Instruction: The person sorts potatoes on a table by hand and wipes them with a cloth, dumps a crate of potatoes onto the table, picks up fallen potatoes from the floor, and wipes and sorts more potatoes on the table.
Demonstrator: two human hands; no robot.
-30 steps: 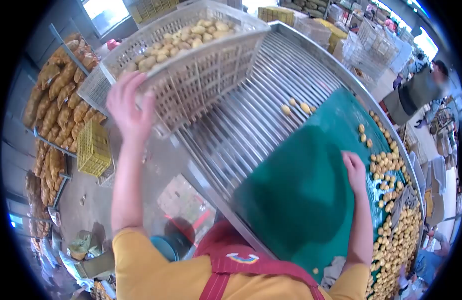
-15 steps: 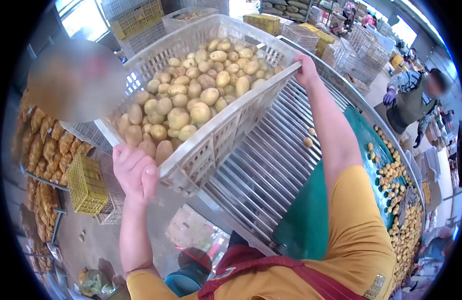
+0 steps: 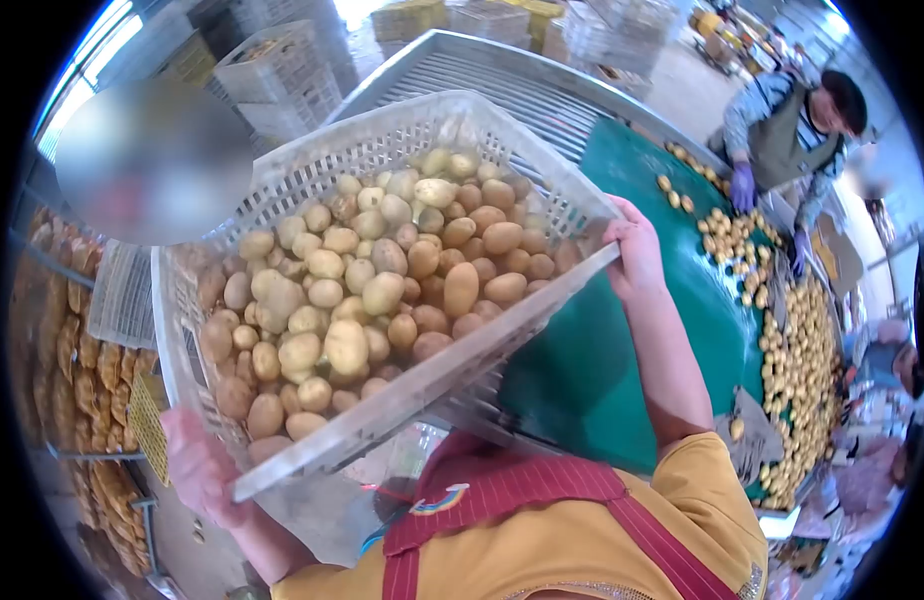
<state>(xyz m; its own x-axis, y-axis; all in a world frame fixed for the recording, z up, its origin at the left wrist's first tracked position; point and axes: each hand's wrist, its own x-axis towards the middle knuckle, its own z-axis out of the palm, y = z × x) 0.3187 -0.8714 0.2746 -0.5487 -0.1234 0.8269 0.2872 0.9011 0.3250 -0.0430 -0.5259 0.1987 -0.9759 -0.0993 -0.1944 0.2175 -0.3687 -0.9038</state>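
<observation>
Head view: the bare left hand (image 3: pixel 205 470) and bare right hand (image 3: pixel 635 250) each grip the rim of a pale, rectangular, slotted plastic crate (image 3: pixel 432 382) of tan, oval potatoes (image 3: pixel 347 300), held between them; its base is hidden. A smooth green sheet (image 3: pixel 597 370) lies below the right hand, shiny steel rollers (image 3: pixel 462 82) beyond both. Handling this load well calls for firm grips, level hands and unhurried movement.

One held crate (image 3: pixel 422 386), over a hundred potatoes (image 3: pixel 346 346) (overlap hides some), two bare hands (image 3: pixel 637 250), two purple gloves (image 3: pixel 743 187).
</observation>
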